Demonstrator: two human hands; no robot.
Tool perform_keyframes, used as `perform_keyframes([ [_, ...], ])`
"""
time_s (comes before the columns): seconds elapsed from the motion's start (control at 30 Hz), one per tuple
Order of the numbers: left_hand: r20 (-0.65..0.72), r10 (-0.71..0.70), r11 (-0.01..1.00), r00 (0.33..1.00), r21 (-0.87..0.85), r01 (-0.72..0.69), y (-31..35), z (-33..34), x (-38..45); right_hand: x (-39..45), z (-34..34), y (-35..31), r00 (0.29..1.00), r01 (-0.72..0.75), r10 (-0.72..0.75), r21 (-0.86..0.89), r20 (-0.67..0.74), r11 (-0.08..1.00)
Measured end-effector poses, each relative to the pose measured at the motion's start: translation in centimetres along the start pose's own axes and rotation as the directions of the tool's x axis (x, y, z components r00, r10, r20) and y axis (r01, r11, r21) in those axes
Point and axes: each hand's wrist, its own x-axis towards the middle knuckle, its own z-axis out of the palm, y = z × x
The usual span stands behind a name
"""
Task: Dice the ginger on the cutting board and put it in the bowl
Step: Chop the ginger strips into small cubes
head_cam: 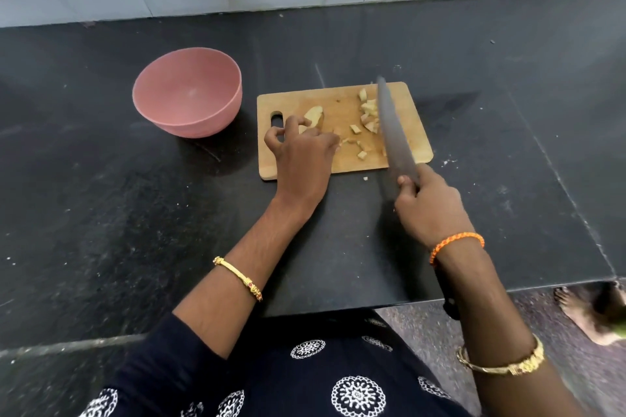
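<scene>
1. You are mid-dicing: part of the ginger is cut, part is not, and the bowl (187, 93) is empty.
2. Your left hand (303, 152) rests on the board (342, 105) with its fingers curled down onto the uncut chunk (314, 116) at the board's left end, near the handle slot; the fingers hide part of the chunk.
3. Your right hand (430, 205) is clamped around the handle of the knife (394, 132). The blade runs out over the right half of the board and looks blurred; I cannot tell whether its edge touches the wood.
4. The dice (367, 110) lie scattered from the far right corner down toward the near edge, just left of the blade. One small piece (366, 178) sits off the board on the dark surface (135, 213), just beside the near edge.
5. The next move, as I judge it, calls for bringing the blade across to the chunk, with your left fingertips tucked back from the cutting line.
6. The bowl stands left of the board, near it but apart, so the dice must be carried or scraped across that gap once cutting is done.
</scene>
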Motion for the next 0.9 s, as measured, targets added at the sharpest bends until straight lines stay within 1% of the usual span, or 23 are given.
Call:
perform_keyframes([
  [0.07, -0.007, -0.010, 1.000, 1.000, -0.008, 0.010, 0.0, 0.1, 0.3, 0.6, -1.2, 0.8, 0.998, -0.048, 0.047, -0.009, -0.052, 0.999],
  [0.13, -0.005, -0.011, 1.000, 1.000, -0.016, 0.011, 0.2, 0.3, 0.5, 1.2, -2.2, 1.3, 0.992, -0.104, 0.102, -0.029, -0.073, 0.994],
  [0.27, -0.013, -0.008, 1.000, 1.000, -0.009, 0.008, 0.7, 0.4, 0.7, 2.0, -2.5, 1.2, 0.988, -0.153, 0.150, -0.104, -0.035, 0.983],
  [0.43, -0.027, 0.016, 0.999, 1.000, 0.030, -0.015, 0.8, 0.7, 0.2, 2.0, -0.3, -1.0, 0.992, -0.110, 0.119, -0.187, 0.038, 0.976],
  [0.53, -0.041, 0.006, 1.000, 0.999, -0.013, -0.007, 0.4, 0.5, 0.2, 1.9, 0.4, -1.6, 0.994, -0.040, 0.060, -0.213, 0.088, 0.976],
  [0.6, -0.060, -0.023, 0.998, 0.998, -0.052, 0.020, 0.0, 0.3, 0.3, 2.1, -0.3, -1.4, 0.996, -0.031, 0.049, -0.227, 0.074, 0.974],
  [0.67, -0.067, -0.072, 0.994, 0.995, -0.087, 0.066, -0.3, 0.2, 0.6, 3.0, -1.5, -1.2, 0.998, -0.044, 0.052, -0.237, 0.028, 0.971],
  [0.77, -0.035, -0.156, 0.984, 0.987, -0.087, 0.152, -0.6, -0.1, 1.3, 5.1, -2.9, -1.4, 0.999, -0.048, 0.050, -0.280, 0.003, 0.959],
  [0.9, 0.073, -0.219, 0.970, 0.973, -0.088, 0.225, -1.2, 0.0, 2.2, 6.9, -3.3, -2.4, 1.000, -0.006, 0.015, -0.393, 0.018, 0.919],
])
